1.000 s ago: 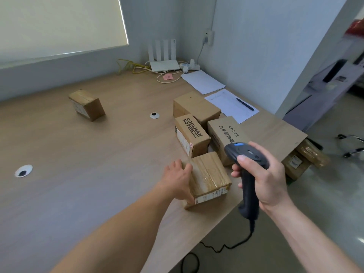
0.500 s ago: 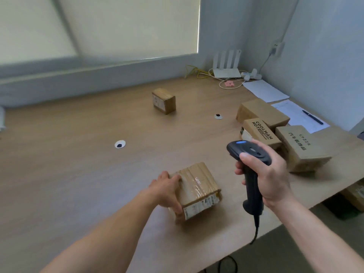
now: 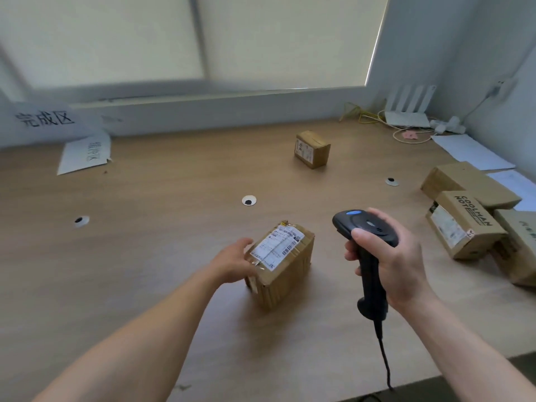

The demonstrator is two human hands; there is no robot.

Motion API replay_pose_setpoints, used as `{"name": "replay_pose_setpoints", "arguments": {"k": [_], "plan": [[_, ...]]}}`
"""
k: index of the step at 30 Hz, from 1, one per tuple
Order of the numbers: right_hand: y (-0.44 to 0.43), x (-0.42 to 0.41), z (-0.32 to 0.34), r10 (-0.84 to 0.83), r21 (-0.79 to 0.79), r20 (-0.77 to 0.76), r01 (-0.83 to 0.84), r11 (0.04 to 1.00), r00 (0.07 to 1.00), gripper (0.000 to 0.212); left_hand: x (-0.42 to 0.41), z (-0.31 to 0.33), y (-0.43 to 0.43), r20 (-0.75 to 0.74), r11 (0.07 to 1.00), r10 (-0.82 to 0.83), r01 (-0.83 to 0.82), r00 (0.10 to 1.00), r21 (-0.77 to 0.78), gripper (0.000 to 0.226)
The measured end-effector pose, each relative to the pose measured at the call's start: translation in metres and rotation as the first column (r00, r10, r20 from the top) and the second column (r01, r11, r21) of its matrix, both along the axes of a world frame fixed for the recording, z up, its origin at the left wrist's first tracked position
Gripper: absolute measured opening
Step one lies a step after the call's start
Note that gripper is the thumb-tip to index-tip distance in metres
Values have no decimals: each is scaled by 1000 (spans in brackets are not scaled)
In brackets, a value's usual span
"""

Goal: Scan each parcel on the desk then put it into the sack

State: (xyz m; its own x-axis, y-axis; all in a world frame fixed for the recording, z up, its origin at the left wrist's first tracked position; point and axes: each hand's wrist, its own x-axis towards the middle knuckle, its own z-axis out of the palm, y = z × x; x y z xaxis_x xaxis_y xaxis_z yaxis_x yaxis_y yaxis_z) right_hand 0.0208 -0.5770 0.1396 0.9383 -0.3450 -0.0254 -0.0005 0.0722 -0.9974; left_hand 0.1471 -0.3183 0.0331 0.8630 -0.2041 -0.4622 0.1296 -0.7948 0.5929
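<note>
At lower centre the left hand grips, it seems, the left side of the taped parcel, label up, on the desk. Just right, the right hand clasps the black scanner by its handle. More parcels crowd the right edge.

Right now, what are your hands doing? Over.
Left hand holds taped parcel, label up. Right hand grips scanner. Nothing between scanner and label.
</note>
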Motion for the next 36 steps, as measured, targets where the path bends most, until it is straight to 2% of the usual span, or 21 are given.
{"name": "replay_pose_setpoints", "arguments": {"k": [4,8,13,18,24,28,30,33,36], "plan": [[8,0,3,21,-12,6,-20,1000,1000,46,-10,-3,-13,94,990,-106,95,990,107,98],[5,-2,4,30,-14,2,-30,999,1000,48,-22,-15,-34,153,971,-116,80,981,225,108],[-14,-5,4,27,-6,-4,-27,1000,1000,52,-31,-19,-50,204,960,-93,33,974,276,105],[-34,-8,6,41,-3,-2,-41,999,999,49,-41,-17,-67,197,950,-71,7,978,311,115],[-55,-11,4,42,21,4,-42,999,999,52,-49,-15,-84,255,936,-116,20,960,351,118],[-70,-15,-1,39,35,3,-39,999,999,55,-55,-12,-99,261,936,-163,65,951,346,101],[-75,-18,-2,36,41,-4,-36,999,999,57,-58,-12,-108,231,944,-189,112,955,309,91],[-83,-22,-4,36,42,-7,-36,998,999,52,-62,-15,-123,100,925,-270,229,958,303,84],[-91,-26,-6,32,36,-13,-31,999,999,45,-68,-22,-135,7,855,-350,316,937,411,97]]}}
